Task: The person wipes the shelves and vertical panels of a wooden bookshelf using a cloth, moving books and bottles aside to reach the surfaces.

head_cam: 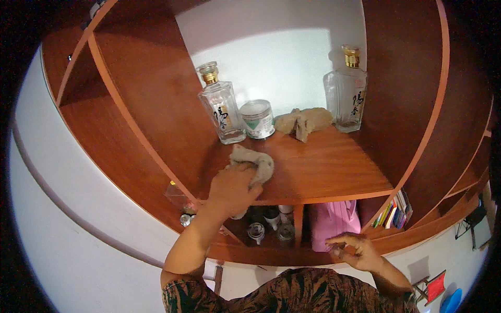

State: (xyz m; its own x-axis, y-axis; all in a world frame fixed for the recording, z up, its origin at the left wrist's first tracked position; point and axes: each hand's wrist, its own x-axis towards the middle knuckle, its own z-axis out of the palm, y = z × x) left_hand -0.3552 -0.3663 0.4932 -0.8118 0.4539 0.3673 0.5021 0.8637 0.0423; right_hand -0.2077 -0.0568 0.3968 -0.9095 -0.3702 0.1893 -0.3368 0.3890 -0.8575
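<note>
My left hand (233, 191) grips a crumpled beige cloth (264, 166) and presses it on the left part of a brown wooden shelf (313, 168). Behind the cloth stands a clear glass bottle (221, 111) with a gold-collared stopper. Beside that bottle is a lidded round tin (257, 119) with a white and green label. A tan, lumpy piece (309, 119), perhaps stone or wood, lies against the back wall. A second glass bottle (350, 98) stands at the shelf's right end. My right hand (358, 250) hangs in front of the lower compartment with bent fingers apart, holding nothing.
Below the shelf, glass cups (256, 231) fill the left compartment and a pink bag (336, 223) the right one. Books (393, 213) stand in a bay at right. Upright cabinet panels (407, 78) flank the shelf. A red folding stool (435, 287) is on the floor.
</note>
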